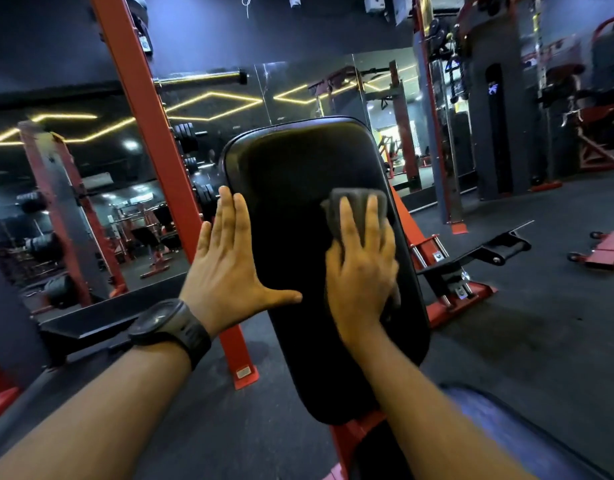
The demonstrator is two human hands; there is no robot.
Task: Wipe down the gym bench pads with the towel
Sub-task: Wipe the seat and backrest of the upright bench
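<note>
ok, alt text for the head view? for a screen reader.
The right hand presses a grey towel flat against the right side of a black bench pad, while the left hand rests flat on the pad's left edge. A black watch is on the left wrist; red frames and mirrors stand behind.

glossy black vinyl pad (298, 188) — soft grey cloth towel (354, 206), painted metal frame (149, 109)

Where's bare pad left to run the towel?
Bare: the top of the pad, above the towel; the strip between left hand and right hand; the lower end below both wrists. Crowded: mid-pad, where both hands press.
</note>
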